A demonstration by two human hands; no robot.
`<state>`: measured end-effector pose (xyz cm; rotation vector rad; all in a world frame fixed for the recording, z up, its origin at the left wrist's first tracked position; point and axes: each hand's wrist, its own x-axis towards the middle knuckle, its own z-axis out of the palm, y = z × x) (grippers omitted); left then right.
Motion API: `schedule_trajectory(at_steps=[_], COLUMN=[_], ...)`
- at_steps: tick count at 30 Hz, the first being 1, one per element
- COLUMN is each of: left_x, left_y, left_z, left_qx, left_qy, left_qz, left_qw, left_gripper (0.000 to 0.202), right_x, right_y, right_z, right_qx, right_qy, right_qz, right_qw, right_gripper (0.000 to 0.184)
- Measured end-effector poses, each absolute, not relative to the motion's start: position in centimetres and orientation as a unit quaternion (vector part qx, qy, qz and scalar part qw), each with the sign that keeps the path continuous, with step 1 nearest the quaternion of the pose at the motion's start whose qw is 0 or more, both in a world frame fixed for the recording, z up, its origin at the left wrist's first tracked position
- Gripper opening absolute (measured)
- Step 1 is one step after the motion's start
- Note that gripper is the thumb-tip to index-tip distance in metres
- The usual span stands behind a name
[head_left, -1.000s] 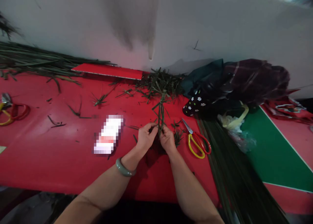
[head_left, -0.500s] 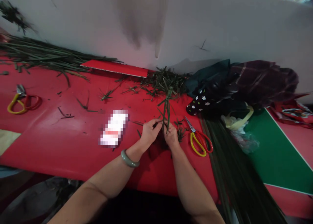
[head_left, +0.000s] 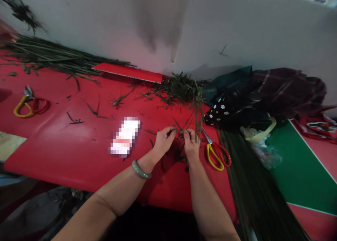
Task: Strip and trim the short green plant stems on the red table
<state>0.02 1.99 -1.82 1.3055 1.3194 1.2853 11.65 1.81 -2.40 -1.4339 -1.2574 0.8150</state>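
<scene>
Presently: my right hand (head_left: pixel 191 141), closed on a tied leaf bundle (head_left: pixel 199 94) that extends to its far side; my left hand (head_left: pixel 163 141), pinched, just left, contents I cannot tell. Right, scissors (head_left: pixel 210 141); far, a leaf heap (head_left: pixel 180 89); beneath, a red table (head_left: pixel 65 156).

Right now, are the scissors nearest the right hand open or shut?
Shut: the scissors' silver blades lie together in one narrow taper, pointing away from the wearer, beside the right hand.
</scene>
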Motion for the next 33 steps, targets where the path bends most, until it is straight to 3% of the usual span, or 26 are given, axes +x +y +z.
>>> schedule_trajectory(at_steps=[4,14,33], left_x=[0.1,0.1,-0.1], left_y=[1.9,2.2,1.8], left_z=[-1.4,-2.8,-2.1], left_qx=[0.532,0.573,0.609], left_qy=[0.524,0.523,0.435], left_qz=[0.488,0.479,0.531], left_qw=[0.452,0.41,0.398], left_gripper=[0.017,0.019,0.026], right_x=[11.5,11.3,11.3], right_y=[1.7,1.9,1.6], right_z=[-2.2,-2.9,-2.7], right_qx=[-0.582,-0.597,-0.562], right_qy=[-0.577,-0.535,-0.577], right_qz=[0.326,0.289,0.297], right_qw=[0.472,0.523,0.513], right_gripper=[0.022,0.022,0.024])
